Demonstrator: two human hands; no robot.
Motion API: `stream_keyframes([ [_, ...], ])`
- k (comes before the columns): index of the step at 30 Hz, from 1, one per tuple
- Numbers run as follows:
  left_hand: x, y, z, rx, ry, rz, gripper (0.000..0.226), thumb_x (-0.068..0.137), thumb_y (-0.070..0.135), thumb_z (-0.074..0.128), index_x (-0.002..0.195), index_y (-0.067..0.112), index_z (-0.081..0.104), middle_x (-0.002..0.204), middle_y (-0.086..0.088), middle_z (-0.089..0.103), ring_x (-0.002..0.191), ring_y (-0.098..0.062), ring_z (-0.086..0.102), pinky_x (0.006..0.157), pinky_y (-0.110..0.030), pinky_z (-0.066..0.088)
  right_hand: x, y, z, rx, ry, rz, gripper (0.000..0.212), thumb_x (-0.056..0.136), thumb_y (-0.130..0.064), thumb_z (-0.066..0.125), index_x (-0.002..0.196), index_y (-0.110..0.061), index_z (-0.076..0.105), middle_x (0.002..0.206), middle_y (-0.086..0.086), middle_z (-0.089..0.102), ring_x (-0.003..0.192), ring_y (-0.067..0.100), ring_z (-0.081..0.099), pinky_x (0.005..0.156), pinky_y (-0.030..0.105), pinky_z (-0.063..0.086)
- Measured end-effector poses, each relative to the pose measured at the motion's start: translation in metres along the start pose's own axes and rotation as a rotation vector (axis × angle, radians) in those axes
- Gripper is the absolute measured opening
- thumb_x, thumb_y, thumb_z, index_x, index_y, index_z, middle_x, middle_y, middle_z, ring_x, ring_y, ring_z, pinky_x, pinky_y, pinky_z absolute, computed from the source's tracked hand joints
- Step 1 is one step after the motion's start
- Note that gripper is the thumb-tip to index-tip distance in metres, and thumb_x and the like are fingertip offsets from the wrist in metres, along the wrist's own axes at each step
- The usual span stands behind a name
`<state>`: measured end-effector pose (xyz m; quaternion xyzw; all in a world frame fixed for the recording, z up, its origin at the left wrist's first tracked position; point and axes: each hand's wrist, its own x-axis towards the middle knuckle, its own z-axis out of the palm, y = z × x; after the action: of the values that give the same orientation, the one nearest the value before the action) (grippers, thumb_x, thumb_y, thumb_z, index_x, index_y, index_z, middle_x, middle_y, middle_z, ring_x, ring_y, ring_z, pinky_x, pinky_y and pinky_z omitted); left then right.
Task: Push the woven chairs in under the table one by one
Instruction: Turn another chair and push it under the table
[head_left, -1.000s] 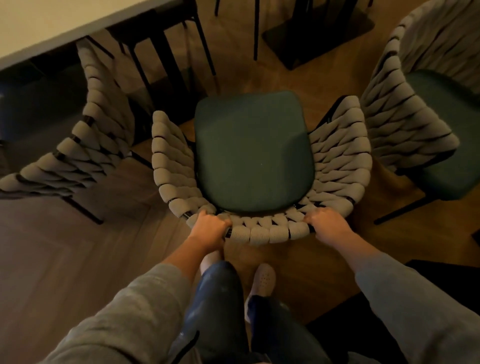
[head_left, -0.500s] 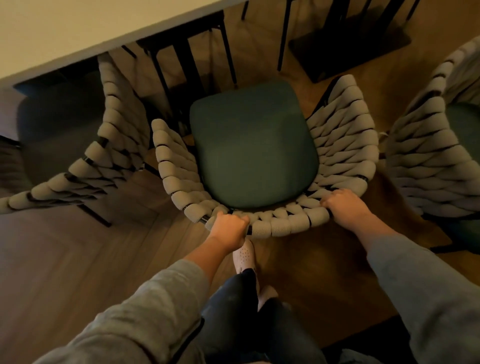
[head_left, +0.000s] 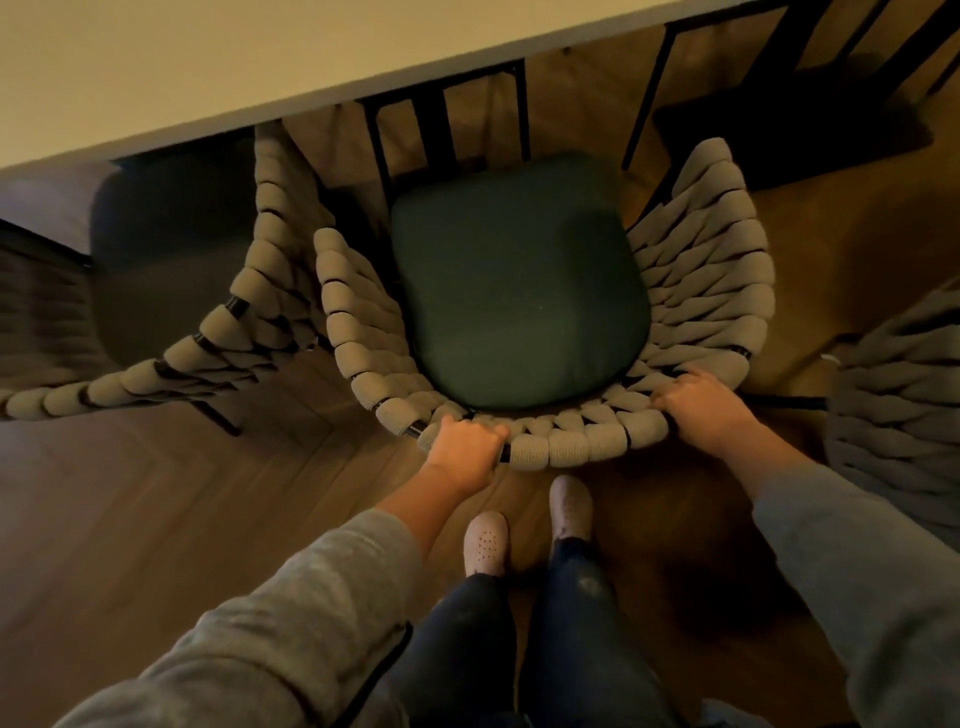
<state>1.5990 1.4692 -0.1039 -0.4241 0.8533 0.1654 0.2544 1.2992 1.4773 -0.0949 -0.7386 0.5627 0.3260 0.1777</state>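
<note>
A woven chair (head_left: 701, 270) with beige rope sides and a dark green seat cushion (head_left: 519, 280) stands right in front of me. My left hand (head_left: 462, 447) grips the top rim of its backrest on the left. My right hand (head_left: 701, 405) grips the same rim on the right. The pale table (head_left: 208, 78) runs across the top of the view, its edge just beyond the front of the cushion. A second woven chair (head_left: 249, 291) sits to the left, its seat partly under the table.
A third woven chair (head_left: 898, 395) stands at the right edge, close to my right arm. Black table legs (head_left: 441, 124) and a dark base plate (head_left: 795, 140) lie beyond the cushion. My two feet (head_left: 524, 525) stand on the wooden floor just behind the chair.
The chair has slid forward toward the table, with both hands still on its back rim. I have stepped after it, and the table edge now fills more of the top.
</note>
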Motion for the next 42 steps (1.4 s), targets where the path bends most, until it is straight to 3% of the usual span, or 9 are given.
stream_keyframes([
  [9,0.021,0.013,-0.026,-0.021,-0.064,-0.074,0.037,0.097,0.018,0.046,0.134,0.022,0.044,0.125,-0.005,0.057,0.115,-0.025,0.054,0.098,-0.043,0.036,0.027,0.036,-0.016,-0.064,-0.001,-0.105,0.043,0.092,-0.019,0.058,0.133,-0.033,0.054,0.135,-0.004,0.055,0.129,0.018,0.046,0.118,0.040,0.022],
  [22,0.030,0.030,-0.054,0.068,-0.123,-0.167,0.025,0.097,0.020,0.053,0.121,0.019,0.056,0.117,-0.003,0.062,0.110,-0.021,0.059,0.090,-0.034,0.044,0.031,0.051,-0.015,-0.071,0.022,-0.102,0.045,0.091,-0.020,0.060,0.134,-0.033,0.052,0.138,-0.002,0.051,0.126,0.022,0.047,0.114,0.040,0.030],
  [38,0.067,-0.064,-0.073,0.043,-0.098,-0.174,0.024,0.095,0.019,0.055,0.118,0.023,0.057,0.107,0.000,0.065,0.100,-0.018,0.062,0.088,-0.035,0.048,0.101,0.029,-0.087,-0.079,0.067,-0.073,0.039,0.091,-0.020,0.059,0.129,-0.032,0.057,0.130,0.001,0.058,0.124,0.023,0.049,0.117,0.041,0.025],
  [42,0.079,-0.074,-0.078,0.064,-0.061,-0.160,0.028,0.096,0.020,0.053,0.124,0.025,0.053,0.113,0.002,0.064,0.106,-0.019,0.061,0.093,-0.037,0.043,0.112,0.033,-0.098,-0.060,0.049,-0.051,0.039,0.091,-0.021,0.060,0.129,-0.032,0.056,0.130,-0.001,0.058,0.126,0.022,0.047,0.118,0.041,0.024],
])
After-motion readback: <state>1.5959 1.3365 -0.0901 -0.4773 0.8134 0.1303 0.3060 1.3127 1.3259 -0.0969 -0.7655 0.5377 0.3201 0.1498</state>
